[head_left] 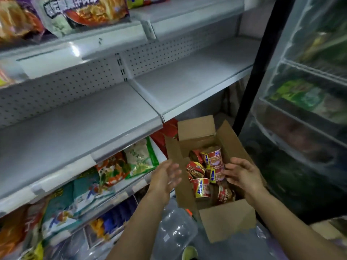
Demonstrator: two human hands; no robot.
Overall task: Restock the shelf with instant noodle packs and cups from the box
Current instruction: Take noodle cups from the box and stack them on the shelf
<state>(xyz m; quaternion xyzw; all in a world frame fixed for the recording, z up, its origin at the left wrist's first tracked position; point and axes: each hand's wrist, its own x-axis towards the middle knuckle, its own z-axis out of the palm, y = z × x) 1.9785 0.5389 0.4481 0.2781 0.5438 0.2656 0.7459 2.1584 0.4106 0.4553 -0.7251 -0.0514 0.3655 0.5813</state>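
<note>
Head view: looked down past a bare shelf (78, 128) at an open box (225, 220) sitting low, just right of the stocked lower shelves.
Box: flaps were folded out and the cups (212, 156) were piled loose inside, some upright, some tipped on their sides. No flat packs showed in the box, maybe buried, couldn't tell.
Left hand (165, 177): was spread and holding nothing, hovering over the box's left wall. It was blurry, so I couldn't say if it brushed the cardboard.
Right hand (242, 175): was also spread, with fingertips (226, 170) right at the side of a cup near the box's middle. Looked like touching at most, not a real hold.
Step, my guess: reaching in for the first cups, so basically the start of the job, since the shelf above the box was totally bare.
How I'd do it: take the upright cups near the box's far end first because they're easiest to wrap fingers round. One per hand, held round the body, not by the foil lid.
Watch out: the tipped ones leaned on each other, so yanking one from under the pile could roll the rest. Lift straight up clear of the flaps.
Placement: I'd start at the shelf's back panel, up from the box, labels out, rows touching.
</note>
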